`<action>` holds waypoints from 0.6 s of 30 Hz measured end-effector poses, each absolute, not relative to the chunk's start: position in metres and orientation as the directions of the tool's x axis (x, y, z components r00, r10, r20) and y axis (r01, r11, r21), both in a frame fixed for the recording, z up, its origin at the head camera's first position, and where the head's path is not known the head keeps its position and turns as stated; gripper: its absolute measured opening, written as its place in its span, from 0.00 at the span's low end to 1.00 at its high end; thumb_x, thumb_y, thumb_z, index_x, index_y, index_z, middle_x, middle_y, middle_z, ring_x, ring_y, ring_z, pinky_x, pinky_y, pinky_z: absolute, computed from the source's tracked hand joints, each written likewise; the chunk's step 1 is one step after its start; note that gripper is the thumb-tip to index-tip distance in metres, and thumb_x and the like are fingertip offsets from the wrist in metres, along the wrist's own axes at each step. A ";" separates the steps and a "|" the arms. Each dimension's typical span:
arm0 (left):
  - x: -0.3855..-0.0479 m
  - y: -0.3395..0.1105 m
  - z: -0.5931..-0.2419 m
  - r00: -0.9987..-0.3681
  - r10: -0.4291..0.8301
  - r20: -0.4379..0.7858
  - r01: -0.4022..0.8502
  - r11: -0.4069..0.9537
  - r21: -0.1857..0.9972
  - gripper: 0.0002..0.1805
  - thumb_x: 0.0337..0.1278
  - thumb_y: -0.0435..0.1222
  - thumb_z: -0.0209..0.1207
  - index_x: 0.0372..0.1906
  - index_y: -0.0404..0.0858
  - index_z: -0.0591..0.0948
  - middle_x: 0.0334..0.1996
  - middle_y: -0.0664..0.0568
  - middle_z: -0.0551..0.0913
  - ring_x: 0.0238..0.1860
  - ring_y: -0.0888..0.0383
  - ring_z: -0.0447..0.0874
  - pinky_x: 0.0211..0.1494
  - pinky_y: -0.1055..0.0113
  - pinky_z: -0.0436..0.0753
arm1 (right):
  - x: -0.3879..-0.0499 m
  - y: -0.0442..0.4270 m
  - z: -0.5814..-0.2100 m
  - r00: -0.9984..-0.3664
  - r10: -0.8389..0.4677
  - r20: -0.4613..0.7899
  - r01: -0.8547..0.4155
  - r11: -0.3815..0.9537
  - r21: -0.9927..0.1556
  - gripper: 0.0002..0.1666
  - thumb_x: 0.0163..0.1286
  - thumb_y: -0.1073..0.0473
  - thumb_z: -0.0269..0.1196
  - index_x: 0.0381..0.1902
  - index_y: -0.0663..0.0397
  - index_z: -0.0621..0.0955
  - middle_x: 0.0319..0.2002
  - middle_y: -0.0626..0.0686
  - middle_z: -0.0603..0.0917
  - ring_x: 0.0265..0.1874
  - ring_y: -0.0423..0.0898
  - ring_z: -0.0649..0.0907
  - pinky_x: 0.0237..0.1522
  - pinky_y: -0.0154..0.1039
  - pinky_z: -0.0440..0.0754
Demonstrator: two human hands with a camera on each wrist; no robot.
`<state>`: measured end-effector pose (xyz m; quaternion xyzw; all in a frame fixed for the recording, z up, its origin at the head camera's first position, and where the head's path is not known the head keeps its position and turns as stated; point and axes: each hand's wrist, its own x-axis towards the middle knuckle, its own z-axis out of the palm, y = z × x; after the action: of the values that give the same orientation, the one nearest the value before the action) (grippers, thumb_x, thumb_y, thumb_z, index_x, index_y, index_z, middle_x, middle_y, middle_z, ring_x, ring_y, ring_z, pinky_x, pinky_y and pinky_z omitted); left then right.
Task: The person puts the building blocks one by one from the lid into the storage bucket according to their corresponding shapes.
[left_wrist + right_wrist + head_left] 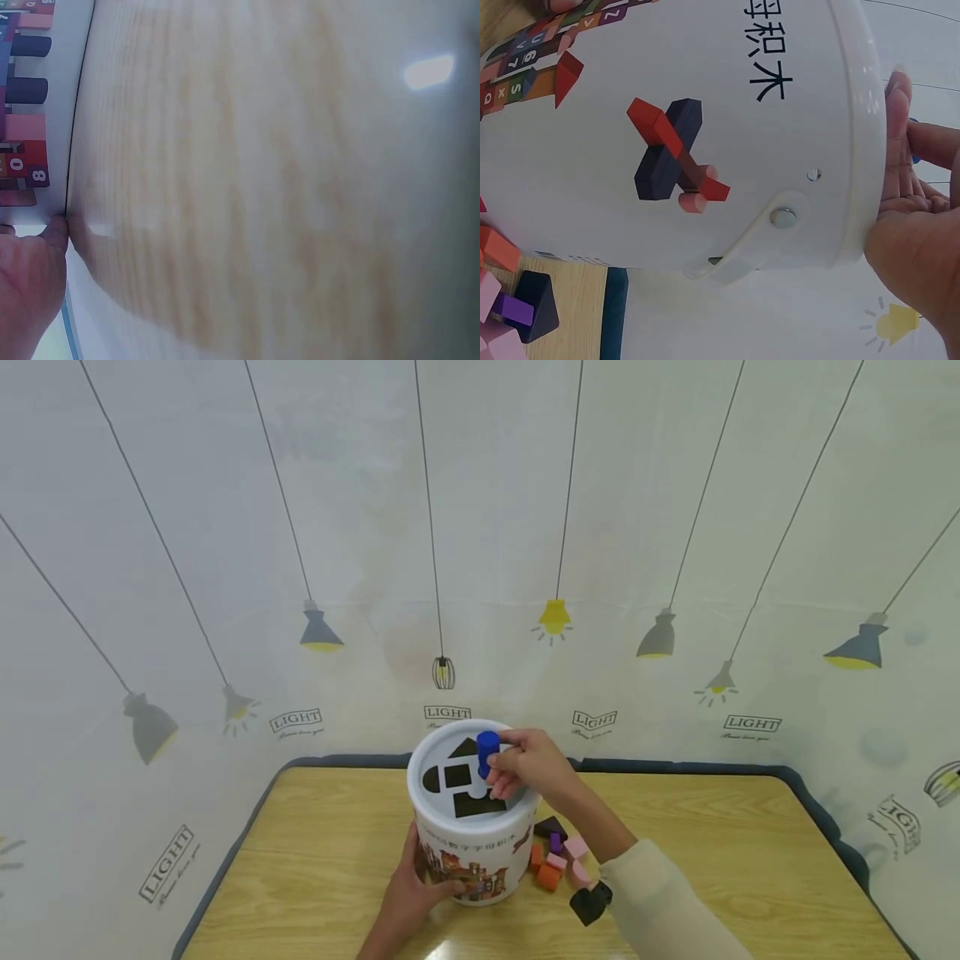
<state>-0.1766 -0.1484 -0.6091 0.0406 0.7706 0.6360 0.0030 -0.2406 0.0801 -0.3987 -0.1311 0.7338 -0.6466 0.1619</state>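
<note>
A white bucket with printed blocks on its side stands on the table, its lid pierced by dark shaped holes. My right hand pinches a blue cylinder, held upright over the back right part of the lid; whether its lower end is in a hole I cannot tell. In the right wrist view the bucket's rim hides most of the cylinder. Low on the bucket's left front side rests my left hand, thumb across the front and fingers around the side; the left wrist view shows that hand against the bucket.
Right of the bucket lie several loose blocks, among them orange, pink, purple and black ones. A black device is at my right wrist. Behind the wooden table hangs a pale wall covering with printed lamps.
</note>
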 end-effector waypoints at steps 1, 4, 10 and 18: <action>-0.177 -0.148 -0.609 -0.997 0.067 0.048 0.060 0.187 0.981 0.66 0.35 0.45 0.78 0.75 0.69 0.44 0.74 0.58 0.58 0.74 0.49 0.58 0.77 0.50 0.56 | -0.240 0.081 -0.398 -0.914 -0.399 -0.070 0.020 0.128 -0.992 0.21 0.69 0.66 0.58 0.59 0.67 0.74 0.24 0.57 0.84 0.19 0.49 0.84 0.27 0.45 0.89; -0.176 -0.148 -0.608 -0.996 0.072 0.049 0.061 0.183 0.981 0.66 0.35 0.45 0.78 0.75 0.69 0.44 0.74 0.58 0.59 0.73 0.50 0.58 0.77 0.51 0.57 | -0.238 0.083 -0.396 -0.919 -0.386 -0.075 0.030 0.121 -0.992 0.25 0.69 0.66 0.57 0.64 0.65 0.72 0.24 0.58 0.84 0.19 0.49 0.85 0.27 0.45 0.89; -0.176 -0.147 -0.605 -0.996 0.078 0.047 0.061 0.182 0.981 0.67 0.34 0.44 0.78 0.75 0.69 0.43 0.73 0.57 0.62 0.73 0.51 0.60 0.77 0.53 0.58 | -0.235 0.088 -0.396 -0.929 -0.363 -0.069 0.030 0.110 -0.993 0.26 0.68 0.66 0.56 0.64 0.63 0.73 0.24 0.58 0.84 0.18 0.49 0.84 0.27 0.44 0.89; -0.176 -0.146 -0.606 -0.996 0.071 0.049 0.062 0.184 0.981 0.66 0.32 0.45 0.79 0.75 0.69 0.45 0.70 0.57 0.66 0.72 0.53 0.62 0.77 0.53 0.58 | -0.234 0.097 -0.400 -0.932 -0.359 -0.047 0.016 0.088 -0.996 0.25 0.69 0.65 0.56 0.63 0.65 0.73 0.24 0.56 0.84 0.18 0.46 0.83 0.28 0.43 0.89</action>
<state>-0.1756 -0.1463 -0.6064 0.0432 0.7695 0.6372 0.0038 -0.2342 0.0973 -0.4005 -0.1184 0.7240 -0.6647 0.1413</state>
